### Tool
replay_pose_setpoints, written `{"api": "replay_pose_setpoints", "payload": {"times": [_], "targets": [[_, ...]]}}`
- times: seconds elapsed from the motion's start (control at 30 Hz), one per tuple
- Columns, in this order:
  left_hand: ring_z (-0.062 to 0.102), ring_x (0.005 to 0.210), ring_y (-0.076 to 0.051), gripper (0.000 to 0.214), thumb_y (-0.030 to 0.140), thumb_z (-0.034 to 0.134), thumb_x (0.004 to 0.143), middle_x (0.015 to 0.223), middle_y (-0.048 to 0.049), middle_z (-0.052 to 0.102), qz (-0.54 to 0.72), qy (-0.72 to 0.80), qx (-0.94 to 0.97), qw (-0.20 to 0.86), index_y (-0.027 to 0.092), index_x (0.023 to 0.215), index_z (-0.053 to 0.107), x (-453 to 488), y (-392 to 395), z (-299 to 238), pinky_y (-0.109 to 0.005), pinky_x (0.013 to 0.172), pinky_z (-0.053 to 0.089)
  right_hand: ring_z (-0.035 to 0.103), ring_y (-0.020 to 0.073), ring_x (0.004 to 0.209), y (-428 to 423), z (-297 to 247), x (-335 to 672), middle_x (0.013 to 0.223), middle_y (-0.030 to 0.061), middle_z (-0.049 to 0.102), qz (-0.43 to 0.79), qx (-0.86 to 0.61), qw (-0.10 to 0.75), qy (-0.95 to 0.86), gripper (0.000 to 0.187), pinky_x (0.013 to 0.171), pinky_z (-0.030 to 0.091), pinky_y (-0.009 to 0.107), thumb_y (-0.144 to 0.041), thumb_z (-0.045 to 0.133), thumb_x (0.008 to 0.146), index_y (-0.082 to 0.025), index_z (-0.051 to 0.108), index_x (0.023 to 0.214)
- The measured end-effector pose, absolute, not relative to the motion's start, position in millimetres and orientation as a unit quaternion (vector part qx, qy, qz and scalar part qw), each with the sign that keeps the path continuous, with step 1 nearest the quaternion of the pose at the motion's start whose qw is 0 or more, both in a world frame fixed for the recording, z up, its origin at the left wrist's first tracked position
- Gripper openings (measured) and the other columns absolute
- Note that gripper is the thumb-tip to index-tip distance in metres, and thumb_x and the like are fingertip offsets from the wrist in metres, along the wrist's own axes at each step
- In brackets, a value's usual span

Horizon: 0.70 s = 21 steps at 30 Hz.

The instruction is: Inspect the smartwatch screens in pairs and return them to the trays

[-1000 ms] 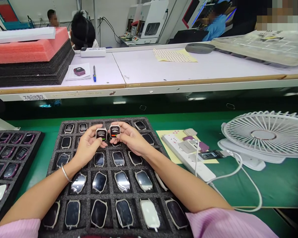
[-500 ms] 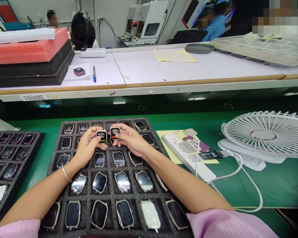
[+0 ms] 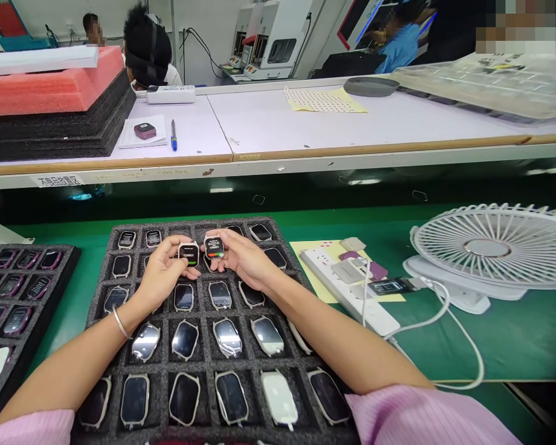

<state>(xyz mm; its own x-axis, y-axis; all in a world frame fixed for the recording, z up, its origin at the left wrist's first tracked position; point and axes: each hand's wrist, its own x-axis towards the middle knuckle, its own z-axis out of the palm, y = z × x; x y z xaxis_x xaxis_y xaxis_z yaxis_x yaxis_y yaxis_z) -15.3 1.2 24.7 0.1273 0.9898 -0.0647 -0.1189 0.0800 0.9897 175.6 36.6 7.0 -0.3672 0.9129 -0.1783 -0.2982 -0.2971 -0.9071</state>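
My left hand [image 3: 169, 272] grips a smartwatch body [image 3: 188, 254] with a pale frame and no strap; its lit screen shows a green bar, and my thumb lies at its lower left edge. Close beside it, my right hand [image 3: 238, 253] holds a second strapless smartwatch [image 3: 214, 246], lit with text and a red and green bar. Both are held over the far part of a dark foam tray [image 3: 162, 364]. In its compartments lie several more pale-framed watches, most with dark screens, such as one watch [image 3: 184, 398] near the front.
A second foam tray [image 3: 32, 346] of purple-framed watches lies left. On the right are a white power strip [image 3: 352, 296], cables [image 3: 472, 352] and a white fan [image 3: 486, 247]. The raised shelf [image 3: 259, 133] behind carries stacked foam [image 3: 50, 93] and a pen [image 3: 173, 136]. People sit beyond.
My right thumb has lifted off the right watch's screen, whose bar now shows red and green. Text on the left screen has become shorter. The view has shifted slightly.
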Motion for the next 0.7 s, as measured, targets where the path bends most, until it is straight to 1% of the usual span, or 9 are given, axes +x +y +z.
{"api": "replay_pose_setpoints", "payload": {"times": [0.13,0.27,0.43,0.5,0.6,0.63,0.7], "targets": [[0.072,0.059,-0.013,0.033,0.021,0.068,0.075,0.1,-0.0013,0.069,0.477,0.454,0.484,0.576,0.019,0.106,0.056,-15.1,0.9,25.2,-0.026,0.059,0.062,0.065,0.0128,0.056,36.5,7.4,175.5,0.084,0.0023,0.071,0.715,-0.368,0.424,-0.417,0.032,0.049,0.045,0.024,-0.049,0.067,0.089,-0.021,0.064,0.106],[0.072,0.058,-0.013,0.033,0.027,0.071,0.077,0.098,-0.0015,0.069,0.475,0.452,0.486,0.577,0.019,0.105,0.056,-14.6,0.7,26.4,-0.027,0.058,0.061,0.066,0.0133,0.057,36.0,7.7,175.1,0.086,0.0028,0.072,0.712,-0.369,0.424,-0.421,0.032,0.049,0.045,0.024,-0.049,0.067,0.088,-0.021,0.065,0.105],[0.071,0.058,-0.012,0.034,0.03,0.072,0.078,0.099,-0.0027,0.07,0.472,0.45,0.493,0.576,0.019,0.105,0.056,-16.3,0.0,26.8,-0.027,0.058,0.06,0.066,0.0135,0.057,35.9,7.3,175.2,0.078,0.0009,0.07,0.712,-0.37,0.421,-0.424,0.032,0.05,0.046,0.024,-0.049,0.066,0.09,-0.021,0.065,0.106],[0.07,0.059,-0.012,0.034,0.029,0.071,0.078,0.099,-0.0031,0.069,0.475,0.442,0.498,0.575,0.019,0.107,0.056,-17.4,-0.2,26.1,-0.027,0.059,0.06,0.066,0.0133,0.057,36.1,6.6,175.3,0.08,0.0014,0.071,0.713,-0.369,0.421,-0.422,0.032,0.049,0.046,0.024,-0.049,0.067,0.089,-0.021,0.065,0.105],[0.068,0.061,-0.011,0.039,0.023,0.071,0.076,0.1,-0.0032,0.069,0.48,0.437,0.505,0.569,0.02,0.113,0.058,-16.8,0.1,26.3,-0.026,0.06,0.058,0.065,0.0128,0.056,36.8,5.2,175.0,0.086,0.0032,0.073,0.714,-0.367,0.422,-0.421,0.033,0.049,0.046,0.024,-0.049,0.067,0.089,-0.021,0.065,0.105],[0.067,0.061,-0.011,0.042,0.021,0.071,0.075,0.099,-0.003,0.068,0.479,0.436,0.506,0.569,0.02,0.115,0.058,-15.9,-0.2,27.7,-0.025,0.06,0.057,0.065,0.0129,0.055,37.1,4.6,174.8,0.086,0.0033,0.073,0.714,-0.367,0.423,-0.421,0.033,0.049,0.046,0.024,-0.049,0.067,0.089,-0.021,0.065,0.105],[0.065,0.064,-0.01,0.048,0.016,0.074,0.072,0.097,-0.0024,0.068,0.483,0.425,0.503,0.577,0.021,0.117,0.059,-13.8,-3.6,34.7,-0.023,0.061,0.056,0.065,0.0132,0.055,37.8,3.5,174.7,0.078,0.0019,0.072,0.713,-0.366,0.422,-0.424,0.034,0.049,0.046,0.024,-0.049,0.067,0.089,-0.02,0.064,0.106]]}}
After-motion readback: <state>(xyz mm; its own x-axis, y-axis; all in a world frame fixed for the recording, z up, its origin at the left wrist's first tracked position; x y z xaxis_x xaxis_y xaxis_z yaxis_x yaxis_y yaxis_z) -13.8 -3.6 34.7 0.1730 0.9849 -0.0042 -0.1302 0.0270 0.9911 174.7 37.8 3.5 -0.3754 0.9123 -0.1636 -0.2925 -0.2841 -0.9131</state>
